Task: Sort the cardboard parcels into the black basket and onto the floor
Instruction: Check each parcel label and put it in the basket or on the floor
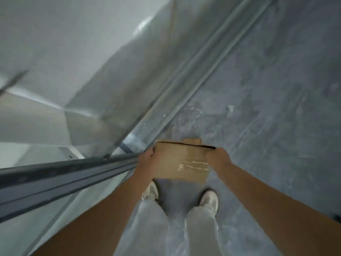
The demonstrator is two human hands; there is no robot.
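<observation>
I see a grey, mottled floor (267, 89) filling the right of the frame, a pale wall (46, 34) upper left, and a dark rail (55, 174) crossing the lower left, all blurred.

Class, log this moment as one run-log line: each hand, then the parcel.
left hand: grips parcel's left edge | right hand: grips parcel's right edge | parcel: held above floor

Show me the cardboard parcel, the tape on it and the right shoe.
cardboard parcel (173, 159): head view, middle of its brown top face.
tape (193, 166): head view, centre of the shiny strip.
right shoe (210, 199): head view, its white toe.
</observation>
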